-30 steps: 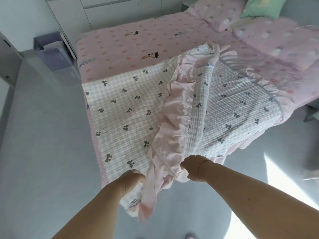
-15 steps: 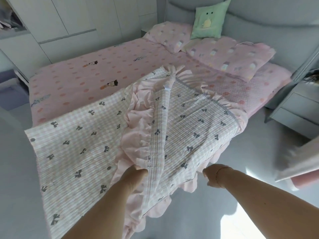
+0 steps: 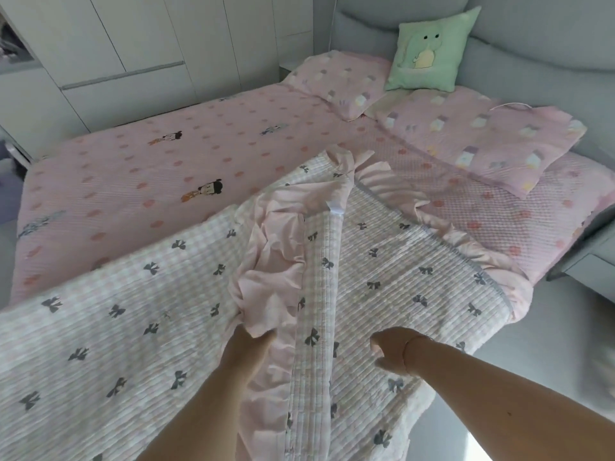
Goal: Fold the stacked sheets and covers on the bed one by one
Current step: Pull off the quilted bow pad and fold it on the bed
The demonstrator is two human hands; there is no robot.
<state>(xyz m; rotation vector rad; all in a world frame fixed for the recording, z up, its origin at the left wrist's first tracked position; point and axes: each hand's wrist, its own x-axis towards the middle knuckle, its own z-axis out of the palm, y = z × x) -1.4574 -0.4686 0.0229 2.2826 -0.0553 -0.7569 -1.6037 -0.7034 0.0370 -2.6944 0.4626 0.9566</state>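
A quilted checked cover (image 3: pixel 416 261) with grey bows and a pink ruffle spreads over the near side of the bed, folded lengthwise so its ruffled edge (image 3: pixel 276 261) runs up the middle. My left hand (image 3: pixel 248 347) grips the ruffle at the near end of the fold, fingers hidden under the cloth. My right hand (image 3: pixel 392 351) lies on the cover just right of the fold, with curled fingers; whether it pinches the cloth is hidden. Under the cover lies a pink dotted sheet (image 3: pixel 133 181) with small cartoon figures.
Two pink pillows (image 3: pixel 482 141) and a green cushion (image 3: pixel 429 51) lie at the grey headboard (image 3: pixel 549 44). White wardrobe doors (image 3: pixel 133 44) stand beyond the bed. A grey bedside table (image 3: pixel 592 254) is at the right, grey floor (image 3: pixel 549 334) beside me.
The view has swung up and right toward the headboard. Both hands have moved forward over the bed with the cover, and the fold now lies further onto the mattress.
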